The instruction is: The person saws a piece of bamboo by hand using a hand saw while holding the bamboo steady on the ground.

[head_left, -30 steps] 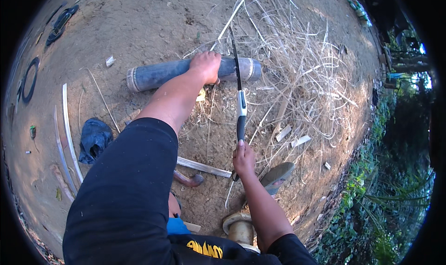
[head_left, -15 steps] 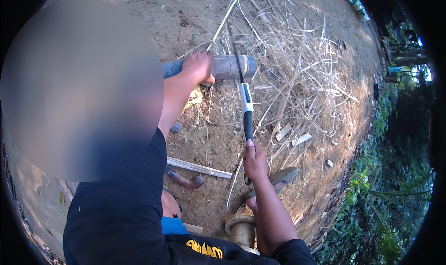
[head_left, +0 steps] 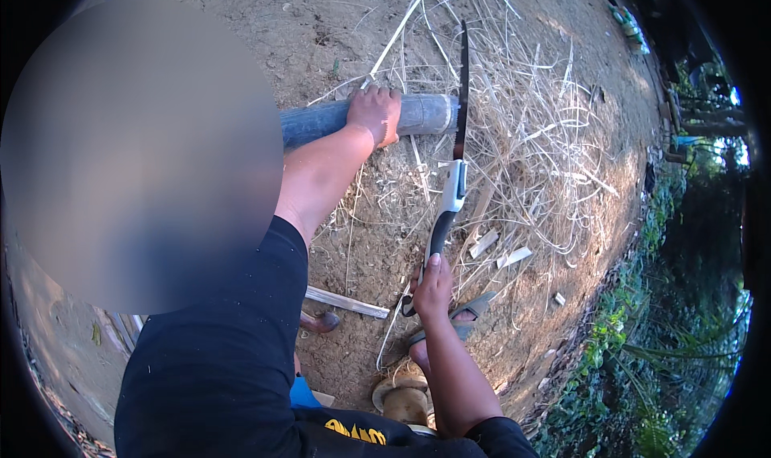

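A thick grey-green bamboo pole (head_left: pixel 317 123) lies crosswise ahead of me, its right end cut off square. My left hand (head_left: pixel 376 115) is closed over the top of the pole, a short way from that end. In my right hand (head_left: pixel 434 288) is a curved-blade hand saw (head_left: pixel 452 187), gripped low on its black and white handle. Its dark blade points away from me and stands at the pole's right end, overlapping the edge in view. Whether the teeth touch the bamboo I cannot tell.
A tangle of pale bamboo strips (head_left: pixel 530 129) covers the ground to the right. Small cut pieces (head_left: pixel 514 256) lie nearer. Close to my sandalled foot (head_left: pixel 472 313) are a split stick (head_left: pixel 345 302) and a spool-shaped object (head_left: pixel 405 400). Green plants (head_left: pixel 618 329) border the right; a blur hides the left.
The saw has moved right, from lying across the pole to its cut end, and its blade shows more fully. My left hand and the pole have shifted a little to the right.
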Motion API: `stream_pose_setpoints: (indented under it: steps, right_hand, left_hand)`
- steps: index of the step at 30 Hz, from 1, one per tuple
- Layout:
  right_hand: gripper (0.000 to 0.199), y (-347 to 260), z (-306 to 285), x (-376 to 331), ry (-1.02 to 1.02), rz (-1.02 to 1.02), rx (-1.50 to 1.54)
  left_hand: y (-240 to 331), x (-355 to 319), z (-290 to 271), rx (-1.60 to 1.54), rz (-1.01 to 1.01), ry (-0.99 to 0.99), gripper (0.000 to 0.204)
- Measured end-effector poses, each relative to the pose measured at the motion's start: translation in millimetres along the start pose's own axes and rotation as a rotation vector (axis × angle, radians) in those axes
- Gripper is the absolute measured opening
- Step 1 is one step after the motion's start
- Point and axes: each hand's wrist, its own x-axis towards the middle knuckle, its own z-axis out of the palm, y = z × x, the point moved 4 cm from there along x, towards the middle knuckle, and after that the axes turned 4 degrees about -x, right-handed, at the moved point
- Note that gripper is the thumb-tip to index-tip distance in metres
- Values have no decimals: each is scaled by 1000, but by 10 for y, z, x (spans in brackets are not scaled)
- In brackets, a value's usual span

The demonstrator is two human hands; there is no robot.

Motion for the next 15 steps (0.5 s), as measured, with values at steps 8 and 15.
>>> stream_pose_setpoints:
  steps: [8,15]
  right_hand:
    - [42,149,117,-115,-169,21,-102]
    - [40,210,508,-370,-379,-69,-368]
  left_hand:
    - [-777,-664,-549,-128,83,-54,107]
    - [-1752,-1590,-651,41,-95,-177,113]
